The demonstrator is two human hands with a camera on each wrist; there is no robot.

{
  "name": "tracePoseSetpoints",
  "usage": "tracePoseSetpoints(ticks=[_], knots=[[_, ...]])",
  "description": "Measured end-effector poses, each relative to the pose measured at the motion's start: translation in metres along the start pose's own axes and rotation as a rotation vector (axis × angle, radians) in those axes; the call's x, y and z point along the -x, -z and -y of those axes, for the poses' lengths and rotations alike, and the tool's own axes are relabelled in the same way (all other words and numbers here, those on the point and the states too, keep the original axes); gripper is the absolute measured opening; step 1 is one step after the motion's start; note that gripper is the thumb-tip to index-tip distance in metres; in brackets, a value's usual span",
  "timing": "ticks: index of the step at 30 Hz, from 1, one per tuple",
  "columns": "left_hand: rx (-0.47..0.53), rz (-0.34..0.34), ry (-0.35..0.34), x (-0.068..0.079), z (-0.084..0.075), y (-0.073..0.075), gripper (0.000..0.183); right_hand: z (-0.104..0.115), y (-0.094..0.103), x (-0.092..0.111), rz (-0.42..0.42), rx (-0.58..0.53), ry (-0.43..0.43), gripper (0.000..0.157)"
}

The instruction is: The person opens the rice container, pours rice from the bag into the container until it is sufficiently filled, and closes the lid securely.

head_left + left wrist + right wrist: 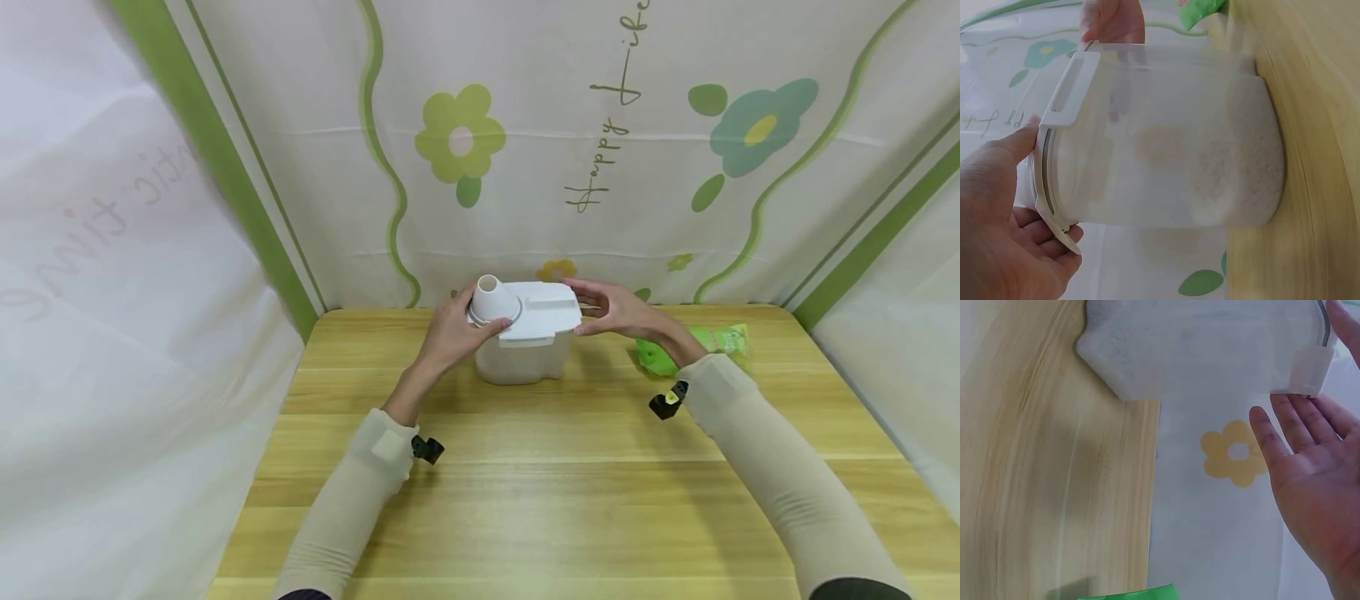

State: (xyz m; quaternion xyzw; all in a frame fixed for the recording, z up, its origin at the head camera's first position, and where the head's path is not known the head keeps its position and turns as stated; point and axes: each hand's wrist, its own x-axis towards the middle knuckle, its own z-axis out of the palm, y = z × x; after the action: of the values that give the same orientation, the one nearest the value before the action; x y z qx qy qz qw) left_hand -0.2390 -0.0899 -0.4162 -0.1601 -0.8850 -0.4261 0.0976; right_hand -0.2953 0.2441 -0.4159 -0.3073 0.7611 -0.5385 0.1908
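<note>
A translucent food storage container (pixel 521 362) stands on the table, pale grain filling its lower part (pixel 1241 156). Its white lid (pixel 543 308) carries a cone-shaped white cup (pixel 491 300) at the left end. My left hand (pixel 453 333) grips the lid's left end, thumb along the front beside the cone. In the left wrist view the fingers curl beneath the lid's edge. At the right end, my right hand (pixel 611 307) spreads round the lid, its thumb at the front corner. The right wrist view shows that hand's fingers (pixel 1297 425) fairly straight, tips right at a white side clip (pixel 1312 370).
A bright green plastic packet (pixel 656 358) lies on the wooden table (pixel 540 483) at the right, partly behind my right wrist. Printed fabric curtain (pixel 525 233) hangs along the table's back edge, and more fabric closes off both sides.
</note>
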Motion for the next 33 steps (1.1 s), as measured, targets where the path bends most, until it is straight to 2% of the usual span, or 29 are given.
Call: tracePoseSetpoints(ticks=[9,17,24,30,33], knots=[[0.009,-0.012,0.013,-0.004,0.001,0.005,0.085,0.0,-0.009,0.009,-0.112,0.085,0.014,0.081],[0.022,-0.022,0.071,-0.008,0.004,0.005,0.079,0.007,-0.023,0.018,-0.241,0.172,0.03,0.056],[0.046,-0.029,0.124,-0.011,0.007,0.005,0.072,0.022,-0.045,0.024,-0.318,0.27,0.055,0.031],[0.073,-0.021,0.135,-0.015,0.007,0.007,0.067,0.033,-0.065,0.026,-0.402,0.322,0.074,0.026],[0.086,0.005,0.133,-0.017,0.008,0.007,0.065,0.038,-0.074,0.029,-0.41,0.371,0.101,0.023]])
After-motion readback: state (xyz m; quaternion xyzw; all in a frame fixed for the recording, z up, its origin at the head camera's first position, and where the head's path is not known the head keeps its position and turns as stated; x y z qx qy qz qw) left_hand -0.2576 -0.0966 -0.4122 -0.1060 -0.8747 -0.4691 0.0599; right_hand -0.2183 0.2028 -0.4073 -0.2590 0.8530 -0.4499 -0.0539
